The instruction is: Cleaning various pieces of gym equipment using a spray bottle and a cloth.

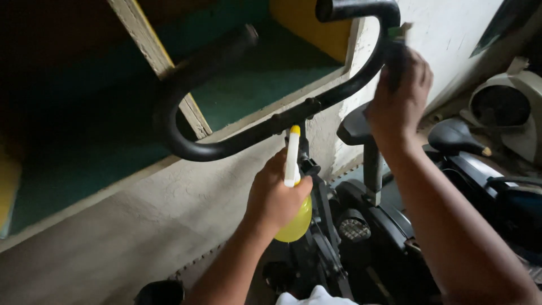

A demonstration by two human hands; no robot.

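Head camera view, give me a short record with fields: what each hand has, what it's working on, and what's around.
left hand: left hand grips a yellow spray bottle, white nozzle up, below the bar
right hand: right hand presses a dark cloth against the right curve of the handlebar
worked on: black handlebar of an exercise bike
nearby: black saddle to the right; textured pale wall behind
setting: green and yellow recess above the wall
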